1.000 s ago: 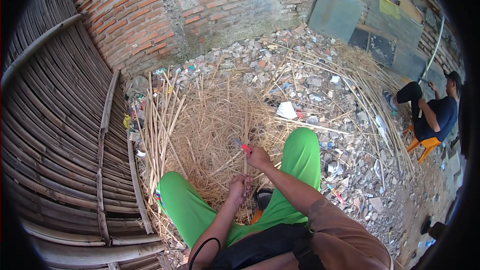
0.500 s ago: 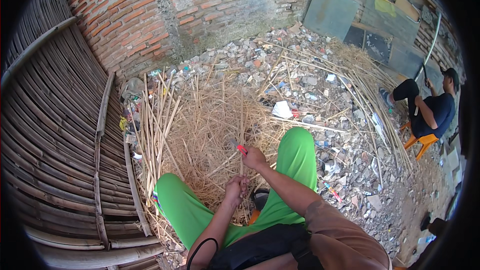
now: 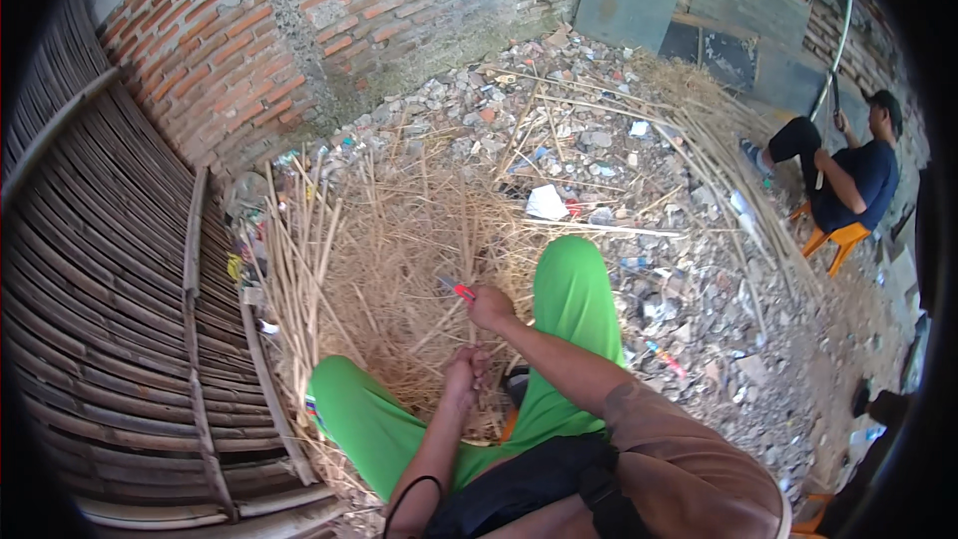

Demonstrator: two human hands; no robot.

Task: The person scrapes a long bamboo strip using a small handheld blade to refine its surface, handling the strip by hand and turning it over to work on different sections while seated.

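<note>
My right hand (image 3: pixel 491 309) is closed around a red-handled knife (image 3: pixel 464 292), its grey blade pointing up and to the left. Below it, between my knees, my left hand (image 3: pixel 463 375) grips a thin bamboo strip (image 3: pixel 473 333). The strip runs up from the left fist past the right hand, where its far part blends into the straw-coloured shavings. Whether the blade touches the strip, I cannot tell. A heap of bamboo shavings (image 3: pixel 389 240) spreads in front of and under both hands.
Long bamboo strips (image 3: pixel 319 240) lie left of the heap, beside a bamboo slat panel (image 3: pixel 110 309). Rubble with litter (image 3: pixel 679 309) covers the ground to the right. A brick wall (image 3: pixel 230 50) stands behind. At far right a person (image 3: pixel 858 175) sits on an orange stool (image 3: pixel 836 240).
The whole view has shifted, so the wall and rubble sit further left and higher. Both hands keep nearly the same position over the shavings, still holding the knife and the bamboo strip.
</note>
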